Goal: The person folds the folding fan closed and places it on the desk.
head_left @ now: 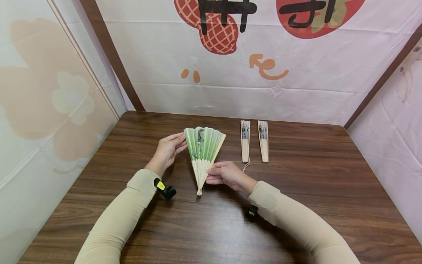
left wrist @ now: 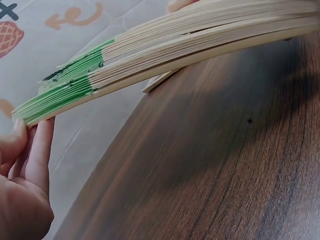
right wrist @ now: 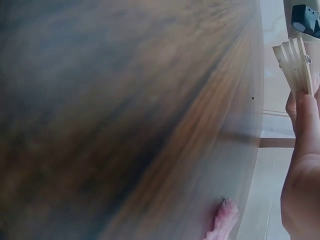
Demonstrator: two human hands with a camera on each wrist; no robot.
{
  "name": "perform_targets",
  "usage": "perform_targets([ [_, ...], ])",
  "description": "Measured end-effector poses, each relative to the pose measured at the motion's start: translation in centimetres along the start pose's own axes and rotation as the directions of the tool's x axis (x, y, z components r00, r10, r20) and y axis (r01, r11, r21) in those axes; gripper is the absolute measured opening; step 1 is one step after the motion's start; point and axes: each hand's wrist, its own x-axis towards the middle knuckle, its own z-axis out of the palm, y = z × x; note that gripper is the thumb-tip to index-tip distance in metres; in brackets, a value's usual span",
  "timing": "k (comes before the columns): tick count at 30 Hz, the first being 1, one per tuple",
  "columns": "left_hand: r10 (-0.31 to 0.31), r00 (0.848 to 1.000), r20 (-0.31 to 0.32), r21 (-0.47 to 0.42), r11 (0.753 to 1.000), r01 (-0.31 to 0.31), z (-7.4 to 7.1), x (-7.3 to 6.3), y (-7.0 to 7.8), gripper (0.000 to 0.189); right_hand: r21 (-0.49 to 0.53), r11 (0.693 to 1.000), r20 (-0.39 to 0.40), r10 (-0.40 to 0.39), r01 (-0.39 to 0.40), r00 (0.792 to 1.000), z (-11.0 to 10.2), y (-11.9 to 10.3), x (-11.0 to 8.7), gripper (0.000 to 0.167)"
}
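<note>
A green folding fan (head_left: 206, 145) with pale wooden ribs and dark painted marks is held partly spread above the table, its pivot end toward me. My left hand (head_left: 168, 150) pinches the green upper corner of its left edge between thumb and fingers. Lower down on the opposite side, my right hand (head_left: 229, 175) grips the pale outer rib. The left wrist view shows the fan (left wrist: 135, 57) side-on, its pleats bunched in two stacks, with the left hand (left wrist: 27, 175) at the tip. In the right wrist view, the right hand (right wrist: 304, 145) holds the pivot end of the ribs (right wrist: 295, 65).
Two folded fans (head_left: 245, 141) (head_left: 263, 141) with pale ribs and grey-black patterned tops lie side by side at the table's back right. A thin cord (head_left: 246, 165) trails from the left one. Behind the wooden table (head_left: 313, 176) stands a printed cloth backdrop (head_left: 158, 73).
</note>
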Motion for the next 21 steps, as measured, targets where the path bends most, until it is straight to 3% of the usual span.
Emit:
perform_targets([
  [11,-0.014,0.998,0.053,-0.029,0.999,0.016,0.41,-0.11,-0.09,0.030,0.017,1.000,0.012,0.005,-0.005,1.000,-0.23,-0.12,0.21,0.030],
  [21,-0.006,1.000,0.027,-0.020,1.000,0.007,0.59,0.07,-0.49,0.030,0.020,1.000,0.036,-0.006,0.005,0.999,-0.17,-0.17,0.29,0.029],
])
